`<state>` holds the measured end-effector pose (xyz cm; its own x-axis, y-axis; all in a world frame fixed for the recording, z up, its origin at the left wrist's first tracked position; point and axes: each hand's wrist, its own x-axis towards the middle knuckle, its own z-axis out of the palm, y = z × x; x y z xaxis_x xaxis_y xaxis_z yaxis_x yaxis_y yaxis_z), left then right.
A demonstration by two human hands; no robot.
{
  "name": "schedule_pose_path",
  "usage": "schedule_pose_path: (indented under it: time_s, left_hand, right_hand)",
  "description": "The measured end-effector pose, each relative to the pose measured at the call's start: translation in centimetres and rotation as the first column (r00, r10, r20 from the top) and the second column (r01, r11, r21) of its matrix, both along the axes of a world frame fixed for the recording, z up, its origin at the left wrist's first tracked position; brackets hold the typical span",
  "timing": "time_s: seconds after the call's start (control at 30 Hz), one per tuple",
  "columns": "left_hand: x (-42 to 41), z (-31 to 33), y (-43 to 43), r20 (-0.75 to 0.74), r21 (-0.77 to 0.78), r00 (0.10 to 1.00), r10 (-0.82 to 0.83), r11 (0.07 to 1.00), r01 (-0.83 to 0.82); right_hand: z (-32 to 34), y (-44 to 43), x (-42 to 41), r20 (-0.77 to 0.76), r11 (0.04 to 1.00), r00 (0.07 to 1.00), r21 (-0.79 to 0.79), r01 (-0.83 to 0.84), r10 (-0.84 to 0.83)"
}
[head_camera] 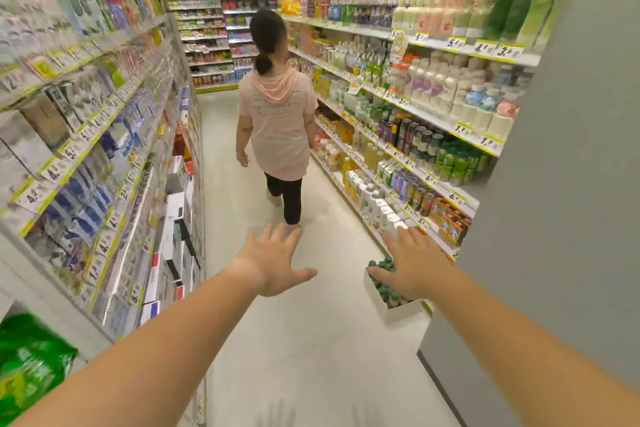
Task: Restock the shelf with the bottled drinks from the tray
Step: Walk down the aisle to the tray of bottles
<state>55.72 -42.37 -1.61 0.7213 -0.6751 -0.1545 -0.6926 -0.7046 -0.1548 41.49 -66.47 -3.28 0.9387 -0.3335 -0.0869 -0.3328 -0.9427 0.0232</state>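
Head camera: your two bare arms reach forward down a shop aisle. Your left hand (273,263) is over the floor (311,340), fingers straight and spread, holding nothing. Your right hand (412,267) is spread the same way, empty, above a white tray (398,313) of green-capped bottles (388,295); you cannot tell if it touches them. The tray sits on the floor at the foot of the drinks shelf (429,121) on your right. Farther on, a person (277,121) in a pink top is mid-stride, back to you.

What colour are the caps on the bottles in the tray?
Dark green caps in the tray; head view.
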Motion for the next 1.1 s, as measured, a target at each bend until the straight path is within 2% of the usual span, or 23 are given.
schedule_pose_path:
  time_s: [0.23, 0.4, 0.5, 0.6, 0.77, 0.9, 1.0, 1.1]
  left_hand:
    - [16.0, -1.2, -6.8, -0.021, 0.015, 0.998, -0.059, 0.998, 0.059]
    - [26.4, -1.2, -13.3, -0.012, 0.065, 0.973, -0.229, 0.971, 0.230]
    - [31.4, -1.6, -18.4, 0.032, 0.128, 0.941, -0.337, 0.935, 0.330]
    - [35.0, -3.1, -23.9, -0.001, 0.169, 0.911, -0.412, 0.898, 0.406]
    - [39.0, -7.1, -34.0, -0.037, 0.224, 0.816, -0.577, 0.791, 0.570]
    - [42.0, -11.5, -42.0, -0.034, 0.253, 0.689, -0.724, 0.661, 0.706]
    - [43.9, -15.0, -47.0, -0.068, 0.289, 0.602, -0.796, 0.562, 0.775]
    - [45.5, -18.8, -51.8, -0.123, 0.267, 0.545, -0.829, 0.502, 0.823]
  right_hand:
    - [-2.4, -6.0, 13.7, -0.030, 0.993, 0.995, 0.066, 0.095, -0.094]
    - [-4.3, -10.0, 21.0, -0.020, 0.959, 0.965, 0.107, 0.262, -0.262]
    - [-5.8, -12.7, 23.5, -0.033, 0.928, 0.941, 0.160, 0.337, -0.336]
    - [-7.8, -15.5, 25.1, -0.052, 0.876, 0.894, 0.181, 0.446, -0.445]
    - [-12.2, -21.3, 27.5, -0.063, 0.772, 0.796, 0.211, 0.600, -0.602]
    - [-16.7, -25.7, 29.1, -0.092, 0.642, 0.680, 0.257, 0.722, -0.727]
    - [-19.8, -27.9, 29.9, -0.124, 0.567, 0.607, 0.252, 0.784, -0.785]
    - [-23.4, -29.6, 30.8, -0.153, 0.492, 0.540, 0.266, 0.829, -0.828]
